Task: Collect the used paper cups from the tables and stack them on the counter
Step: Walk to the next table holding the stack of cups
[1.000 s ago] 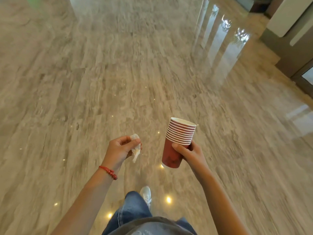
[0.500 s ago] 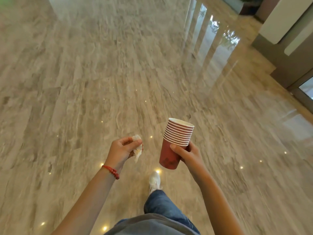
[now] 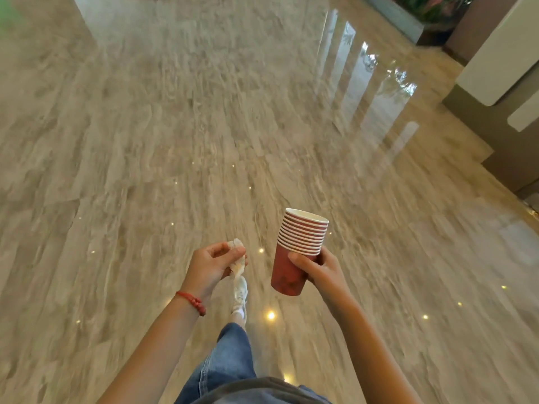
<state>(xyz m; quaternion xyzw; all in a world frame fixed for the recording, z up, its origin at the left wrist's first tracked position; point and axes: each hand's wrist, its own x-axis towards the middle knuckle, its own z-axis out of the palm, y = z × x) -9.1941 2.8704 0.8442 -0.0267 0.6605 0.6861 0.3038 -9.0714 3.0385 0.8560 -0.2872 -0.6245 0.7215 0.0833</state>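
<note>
A stack of several red paper cups (image 3: 297, 243) with white rims stands upright in my right hand (image 3: 322, 271), whose thumb and fingers wrap round the lowest cup. To its left, my left hand (image 3: 211, 265) pinches a crumpled white tissue (image 3: 237, 259) between thumb and fingers. A red cord bracelet sits on my left wrist. Both hands are held in front of my waist, over a polished stone floor. No table shows in this view.
Glossy beige marble floor (image 3: 175, 141) stretches ahead with light reflections. A white-topped counter or desk (image 3: 495, 68) with a brown base stands at the far right. A planter (image 3: 408, 16) lies at the top right. My jeans leg and white shoe (image 3: 240, 295) step forward below.
I have walked forward across the floor; the counter at the right has come closer and my legs have swapped step. Both hands keep their holds.
</note>
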